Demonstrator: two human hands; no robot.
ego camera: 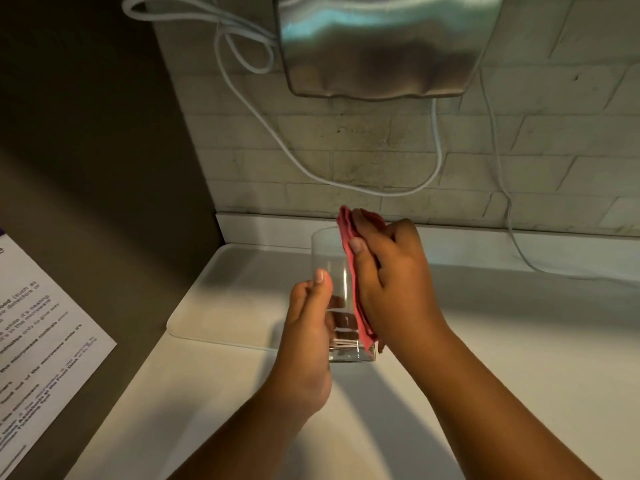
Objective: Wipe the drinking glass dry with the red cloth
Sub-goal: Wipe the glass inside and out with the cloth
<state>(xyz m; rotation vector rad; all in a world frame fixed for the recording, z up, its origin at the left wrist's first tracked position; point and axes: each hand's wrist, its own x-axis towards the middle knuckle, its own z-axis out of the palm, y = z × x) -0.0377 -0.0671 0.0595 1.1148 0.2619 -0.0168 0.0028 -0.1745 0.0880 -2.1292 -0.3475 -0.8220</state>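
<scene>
A clear drinking glass (329, 258) stands upright in the middle of the view, just above the white counter. My left hand (310, 320) grips its lower left side, thumb up along the wall. The folded red cloth (349, 244) lies pressed against the glass's right side, from above the rim down to the base. My right hand (388, 271) holds that cloth flat against the glass with fingers stretched over it. Most of the cloth is hidden under this hand.
A white tray (221, 299) lies on the white counter (502, 341) behind and left of the glass. A steel appliance (381, 43) hangs on the tiled wall above, with white cables (436, 168) looping down. A printed sheet (38, 327) sticks to the dark panel at left.
</scene>
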